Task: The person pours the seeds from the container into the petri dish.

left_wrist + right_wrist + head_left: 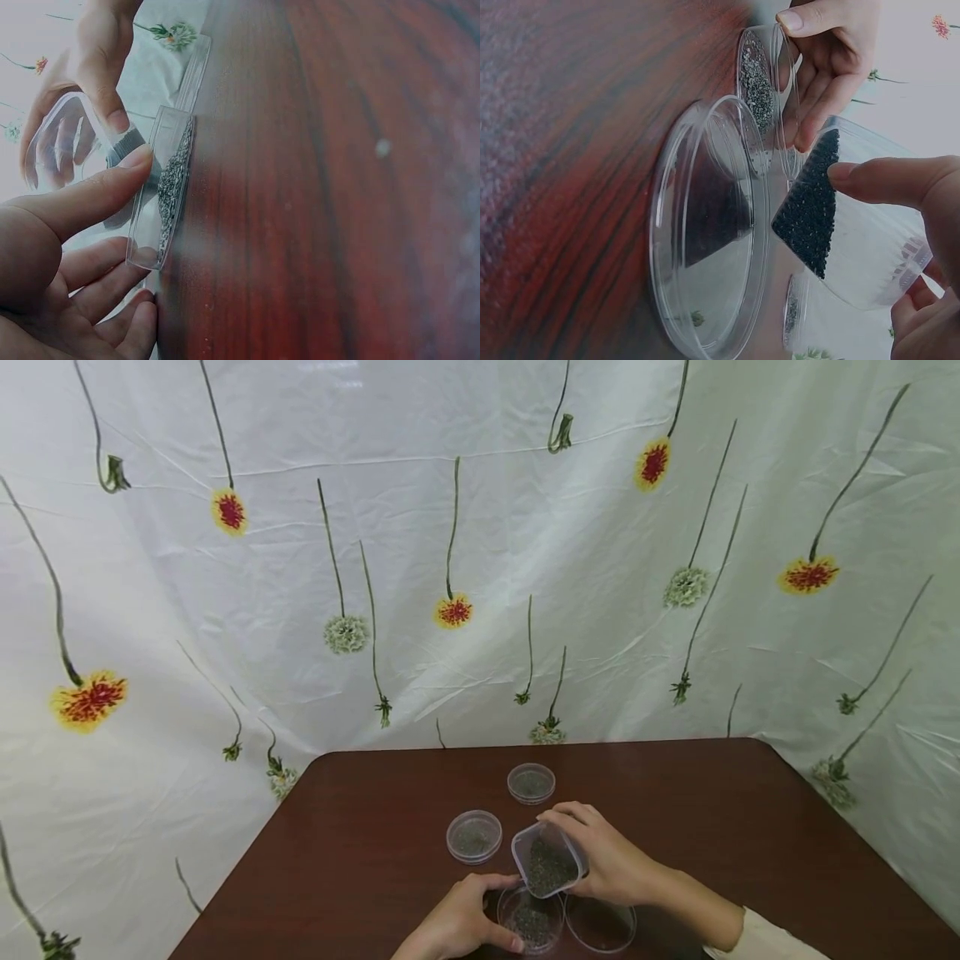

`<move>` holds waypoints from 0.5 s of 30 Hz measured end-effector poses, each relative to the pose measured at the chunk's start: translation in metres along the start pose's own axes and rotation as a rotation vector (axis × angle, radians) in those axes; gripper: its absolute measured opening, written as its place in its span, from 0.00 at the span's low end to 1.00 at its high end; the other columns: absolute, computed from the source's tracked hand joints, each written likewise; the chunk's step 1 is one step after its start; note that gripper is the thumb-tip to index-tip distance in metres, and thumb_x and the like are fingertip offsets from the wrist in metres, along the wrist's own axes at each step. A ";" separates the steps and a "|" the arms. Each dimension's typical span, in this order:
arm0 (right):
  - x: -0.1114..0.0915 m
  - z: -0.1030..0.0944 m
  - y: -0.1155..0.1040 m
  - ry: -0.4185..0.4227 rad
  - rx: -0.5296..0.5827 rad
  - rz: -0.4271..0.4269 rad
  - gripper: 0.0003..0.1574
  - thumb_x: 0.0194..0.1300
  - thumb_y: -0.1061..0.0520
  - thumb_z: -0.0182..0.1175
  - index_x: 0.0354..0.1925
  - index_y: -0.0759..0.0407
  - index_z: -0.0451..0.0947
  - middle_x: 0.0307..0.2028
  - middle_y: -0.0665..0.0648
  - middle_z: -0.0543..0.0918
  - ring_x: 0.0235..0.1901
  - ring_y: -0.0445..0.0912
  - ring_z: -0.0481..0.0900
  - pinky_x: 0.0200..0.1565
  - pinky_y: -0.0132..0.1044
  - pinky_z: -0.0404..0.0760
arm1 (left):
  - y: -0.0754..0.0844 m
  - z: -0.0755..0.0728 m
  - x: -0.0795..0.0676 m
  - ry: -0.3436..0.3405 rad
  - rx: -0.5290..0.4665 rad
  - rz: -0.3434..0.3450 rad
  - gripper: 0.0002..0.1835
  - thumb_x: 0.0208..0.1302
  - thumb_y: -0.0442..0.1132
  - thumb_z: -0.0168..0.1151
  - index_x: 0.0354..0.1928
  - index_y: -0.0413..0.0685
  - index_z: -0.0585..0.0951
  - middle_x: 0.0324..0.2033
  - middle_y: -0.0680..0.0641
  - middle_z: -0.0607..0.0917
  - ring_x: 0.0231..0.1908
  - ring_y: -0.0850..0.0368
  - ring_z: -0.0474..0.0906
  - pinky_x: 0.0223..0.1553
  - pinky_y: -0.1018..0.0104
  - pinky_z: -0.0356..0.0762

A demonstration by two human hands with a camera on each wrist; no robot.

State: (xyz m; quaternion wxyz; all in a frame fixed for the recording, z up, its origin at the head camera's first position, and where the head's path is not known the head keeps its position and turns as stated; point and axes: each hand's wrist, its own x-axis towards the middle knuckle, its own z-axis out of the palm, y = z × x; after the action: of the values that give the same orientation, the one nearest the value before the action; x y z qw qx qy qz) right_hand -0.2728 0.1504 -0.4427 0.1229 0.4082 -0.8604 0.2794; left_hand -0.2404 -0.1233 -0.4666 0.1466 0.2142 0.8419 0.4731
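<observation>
My right hand (603,852) grips a clear square plastic tub (547,858), tilted, with dark granules (814,210) heaped along its lower side. The tub's low edge is over a round clear petri dish (531,920). Around that dish's rim curls my left hand (468,917), thumb on the near side and fingers on the far side. Dark grey grains (174,187) lie inside the dish, seen through its wall in the left wrist view. Beside it, under the tub and my right wrist, rests another round clear dish (600,925) with no grains visible.
Two more petri dishes holding dark grains, a nearer one (474,837) and a farther one (531,783), stand on the dark red-brown table (375,827). A white flower-print cloth (420,543) hangs behind the table's far edge and along its sides.
</observation>
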 end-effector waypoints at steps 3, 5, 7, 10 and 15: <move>0.000 0.001 0.001 0.006 0.013 0.019 0.63 0.43 0.59 0.87 0.74 0.50 0.67 0.66 0.52 0.69 0.64 0.53 0.69 0.55 0.51 0.80 | -0.001 -0.001 0.000 -0.014 0.034 0.007 0.39 0.47 0.36 0.85 0.64 0.37 0.80 0.63 0.35 0.79 0.61 0.33 0.76 0.60 0.35 0.71; 0.000 0.001 0.002 0.016 0.016 0.029 0.63 0.43 0.59 0.87 0.74 0.49 0.67 0.66 0.52 0.69 0.64 0.53 0.69 0.55 0.52 0.80 | -0.002 -0.001 0.001 -0.017 0.045 0.012 0.40 0.46 0.37 0.86 0.64 0.36 0.80 0.63 0.35 0.80 0.61 0.34 0.76 0.60 0.36 0.71; 0.000 0.002 0.002 0.027 0.022 0.039 0.63 0.42 0.59 0.87 0.74 0.49 0.67 0.65 0.52 0.70 0.63 0.53 0.69 0.55 0.52 0.80 | -0.001 -0.001 0.001 -0.013 0.045 0.009 0.39 0.46 0.36 0.86 0.64 0.38 0.81 0.62 0.37 0.80 0.60 0.36 0.76 0.60 0.37 0.72; 0.000 0.003 0.001 0.040 0.032 0.053 0.64 0.41 0.59 0.87 0.74 0.48 0.67 0.65 0.51 0.70 0.62 0.53 0.70 0.54 0.52 0.80 | 0.001 -0.001 0.001 -0.002 0.025 -0.002 0.38 0.46 0.34 0.86 0.63 0.39 0.81 0.62 0.38 0.81 0.60 0.37 0.76 0.61 0.36 0.71; 0.000 0.005 0.001 0.073 0.063 0.068 0.64 0.39 0.60 0.87 0.73 0.49 0.68 0.63 0.51 0.72 0.59 0.52 0.73 0.54 0.50 0.79 | 0.002 -0.001 0.001 0.004 0.009 -0.012 0.38 0.46 0.31 0.85 0.63 0.40 0.81 0.61 0.39 0.81 0.59 0.40 0.78 0.60 0.38 0.73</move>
State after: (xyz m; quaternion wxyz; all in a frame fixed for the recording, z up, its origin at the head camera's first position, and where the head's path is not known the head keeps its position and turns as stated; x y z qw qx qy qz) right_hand -0.2733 0.1482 -0.4468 0.1314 0.3718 -0.8595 0.3252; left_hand -0.2412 -0.1227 -0.4646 0.1469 0.2092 0.8455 0.4688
